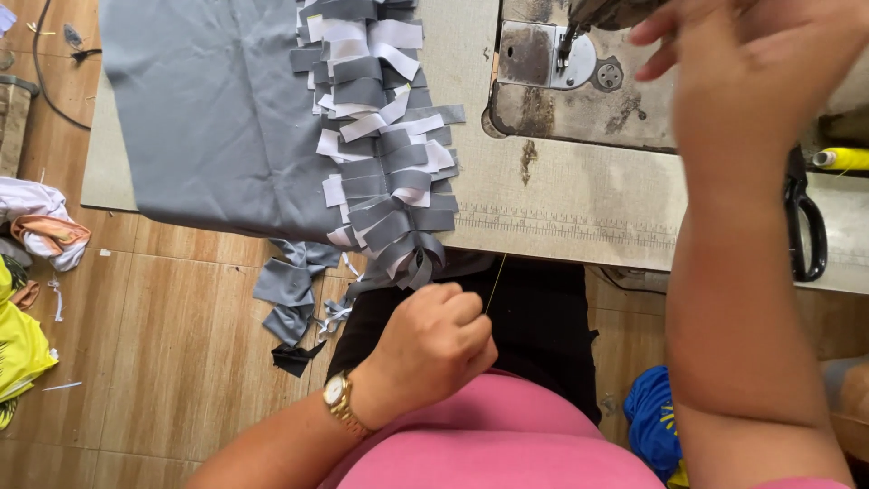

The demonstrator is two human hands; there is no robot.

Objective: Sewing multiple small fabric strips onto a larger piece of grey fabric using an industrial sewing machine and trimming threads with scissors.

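Note:
My left hand [434, 340], with a gold watch on its wrist, is closed near my lap and pinches a thin yellow thread [496, 281] that runs up toward the table edge. My right hand [751, 68] is raised and blurred beside the sewing machine's needle area [566, 50]; what its fingers hold cannot be made out. A chain of small grey and white fabric pieces [385, 145] lies on the table and hangs over its front edge, next to a large grey cloth [213, 109].
Black scissors [806, 226] and a yellow thread spool [846, 158] lie at the table's right. Grey scraps [290, 303] lie on the wooden floor, with white and yellow cloth [32, 272] at the left and a blue cloth [656, 421] lower right.

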